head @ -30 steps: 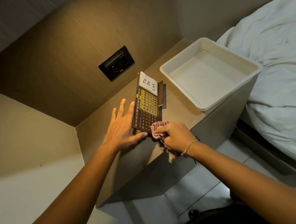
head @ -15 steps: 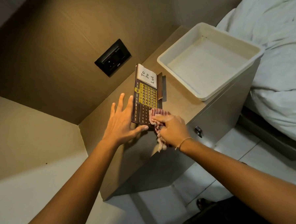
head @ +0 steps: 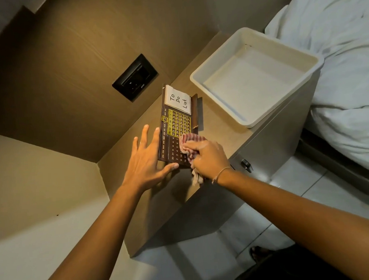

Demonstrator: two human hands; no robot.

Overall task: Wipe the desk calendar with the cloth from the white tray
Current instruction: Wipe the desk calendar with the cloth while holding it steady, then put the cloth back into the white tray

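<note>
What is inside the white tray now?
The white tray shows only its bare pale floor and walls; nothing lies in it. The cloth is out, bunched in the right hand on the desk calendar. No part of the floor is covered.

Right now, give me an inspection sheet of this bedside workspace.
Surface: wooden nightstand top, bare between calendar and tray.
Job's things: desk calendar lying flat, a "To Do List" note at its far end; striped cloth pressed on its near right corner; white tray beside it, nothing inside.
Clutter: nothing seen.
Grippers: left hand open, fingers spread, steadying the calendar's left edge; right hand closed on the cloth.
Cables: nothing seen; black wall socket has nothing plugged in.
Surroundings: white bedding to the right, tiled floor below.
</note>
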